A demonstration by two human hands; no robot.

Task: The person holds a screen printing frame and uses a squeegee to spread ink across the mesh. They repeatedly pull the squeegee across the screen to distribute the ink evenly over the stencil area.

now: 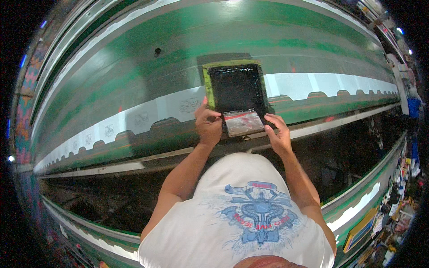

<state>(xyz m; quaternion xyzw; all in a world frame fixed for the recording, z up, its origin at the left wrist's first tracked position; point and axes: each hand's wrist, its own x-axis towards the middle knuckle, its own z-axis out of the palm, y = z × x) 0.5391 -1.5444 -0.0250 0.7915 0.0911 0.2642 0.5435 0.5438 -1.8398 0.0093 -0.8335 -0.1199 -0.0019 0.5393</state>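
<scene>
A screen printing frame (209, 91) with yellow-green edges and a black, wet-looking middle is in front of me, over the strip of white cloth pieces. Across its near end is a flat, greyish-white block with a red streak (243, 123), which looks like a squeegee; its lower part is smeared. My left hand (208, 124) is closed on the frame's near left edge, thumb toward the block. At the near right corner, my right hand (278, 134) has its fingers bent round the edge. White cloth pieces (286, 85) with notched near edges run both ways from the frame.
The long green table (156, 33) curves across the view. Pieces left of the frame carry black line drawings (109, 130); those to the right look plain. A rail (330, 121) edges the table before me. Behind me stands another green table (353, 198), with clutter (393, 219) at right.
</scene>
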